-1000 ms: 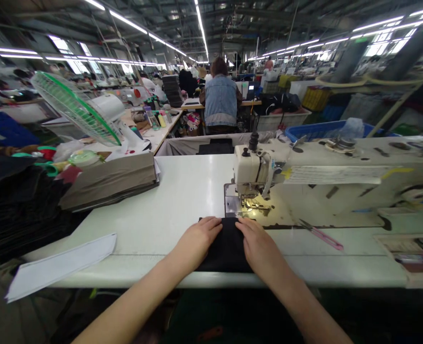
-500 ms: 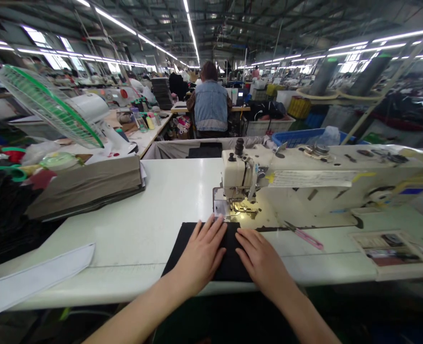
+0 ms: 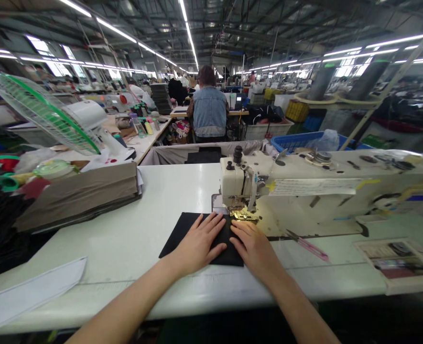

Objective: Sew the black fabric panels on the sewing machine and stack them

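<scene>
A black fabric piece (image 3: 178,235) lies flat on the white sewing table, its far edge close to the presser foot of the sewing machine (image 3: 234,184). My left hand (image 3: 200,241) rests palm down on the fabric with fingers stretched out. Over the right edge of the cloth, my right hand (image 3: 252,243) lies flat, fingertips just in front of the lit foot (image 3: 245,216). Neither hand grasps anything. To the right of my right hand is a pair of pink-handled thread snips (image 3: 309,246).
On the left are a stack of grey-brown fabric pieces (image 3: 78,191), a white strip (image 3: 35,294) and a fan (image 3: 53,114). A small tray of tools (image 3: 397,263) sits at the right. Behind the machine stands a blue basket (image 3: 297,138). A person in a denim vest (image 3: 210,112) sits ahead.
Both hands have pushed the black fabric forward, so its far edge now reaches the presser foot. The view has tilted slightly upward.
</scene>
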`<action>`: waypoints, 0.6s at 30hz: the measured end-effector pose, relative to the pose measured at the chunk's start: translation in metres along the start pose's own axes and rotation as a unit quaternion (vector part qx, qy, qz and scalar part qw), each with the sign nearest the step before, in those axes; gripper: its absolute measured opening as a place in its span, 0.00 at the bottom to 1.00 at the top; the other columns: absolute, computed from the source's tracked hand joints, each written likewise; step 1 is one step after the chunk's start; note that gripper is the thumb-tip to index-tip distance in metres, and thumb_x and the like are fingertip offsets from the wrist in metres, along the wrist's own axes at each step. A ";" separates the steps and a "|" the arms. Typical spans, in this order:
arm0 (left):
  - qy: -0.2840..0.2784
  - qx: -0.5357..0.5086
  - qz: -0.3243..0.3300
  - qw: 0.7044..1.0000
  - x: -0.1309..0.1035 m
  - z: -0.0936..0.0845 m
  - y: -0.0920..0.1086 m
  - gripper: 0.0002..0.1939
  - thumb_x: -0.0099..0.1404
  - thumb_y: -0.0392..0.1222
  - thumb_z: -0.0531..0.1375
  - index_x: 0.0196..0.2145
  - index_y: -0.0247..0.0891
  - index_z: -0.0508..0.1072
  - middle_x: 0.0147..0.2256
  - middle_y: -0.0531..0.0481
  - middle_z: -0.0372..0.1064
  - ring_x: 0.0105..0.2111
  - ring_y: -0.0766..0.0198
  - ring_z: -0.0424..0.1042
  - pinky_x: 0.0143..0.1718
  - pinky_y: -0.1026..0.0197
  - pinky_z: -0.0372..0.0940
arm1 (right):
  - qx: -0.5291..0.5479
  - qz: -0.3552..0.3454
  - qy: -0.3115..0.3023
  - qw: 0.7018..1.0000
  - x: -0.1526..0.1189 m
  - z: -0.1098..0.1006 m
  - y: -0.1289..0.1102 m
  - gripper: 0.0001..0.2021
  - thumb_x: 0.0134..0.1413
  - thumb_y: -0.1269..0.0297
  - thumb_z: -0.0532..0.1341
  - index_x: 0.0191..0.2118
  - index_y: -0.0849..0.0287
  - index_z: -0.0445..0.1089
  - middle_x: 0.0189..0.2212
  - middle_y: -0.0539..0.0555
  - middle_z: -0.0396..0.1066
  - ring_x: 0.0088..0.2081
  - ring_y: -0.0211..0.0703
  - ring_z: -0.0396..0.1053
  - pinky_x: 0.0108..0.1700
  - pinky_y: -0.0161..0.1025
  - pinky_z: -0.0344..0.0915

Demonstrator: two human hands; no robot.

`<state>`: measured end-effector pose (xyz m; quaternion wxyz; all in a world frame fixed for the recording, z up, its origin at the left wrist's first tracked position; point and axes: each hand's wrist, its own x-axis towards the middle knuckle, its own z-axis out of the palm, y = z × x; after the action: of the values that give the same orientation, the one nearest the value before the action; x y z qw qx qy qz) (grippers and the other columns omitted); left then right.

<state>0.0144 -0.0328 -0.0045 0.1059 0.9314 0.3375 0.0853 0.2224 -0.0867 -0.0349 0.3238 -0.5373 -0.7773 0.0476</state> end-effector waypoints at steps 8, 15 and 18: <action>0.002 -0.005 0.000 1.000 0.000 0.001 -0.001 0.32 0.73 0.53 0.55 0.69 0.42 0.54 0.70 0.42 0.48 0.70 0.50 0.47 0.68 0.39 0.45 | -0.008 -0.004 0.000 1.000 0.000 0.000 0.000 0.15 0.64 0.71 0.58 0.54 0.58 0.73 0.53 0.60 0.74 0.55 0.53 0.69 0.58 0.55 0.69; 0.003 0.012 -0.006 1.000 0.005 0.000 -0.004 0.32 0.72 0.53 0.55 0.69 0.40 0.55 0.69 0.40 0.49 0.70 0.49 0.47 0.68 0.39 0.46 | -0.016 0.004 -0.008 1.000 0.004 -0.001 0.000 0.16 0.64 0.72 0.58 0.55 0.61 0.72 0.54 0.60 0.73 0.55 0.53 0.68 0.58 0.55 0.68; -0.009 0.011 0.013 1.000 -0.003 -0.004 0.005 0.27 0.73 0.47 0.54 0.67 0.41 0.59 0.69 0.41 0.51 0.70 0.48 0.48 0.67 0.36 0.47 | -0.011 -0.009 -0.011 1.000 -0.007 -0.007 -0.004 0.15 0.65 0.71 0.57 0.54 0.61 0.73 0.53 0.60 0.74 0.55 0.53 0.69 0.58 0.55 0.69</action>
<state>0.0141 -0.0379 0.0000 0.0970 0.9377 0.3251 0.0747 0.2241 -0.0968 -0.0312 0.3099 -0.5333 -0.7860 0.0421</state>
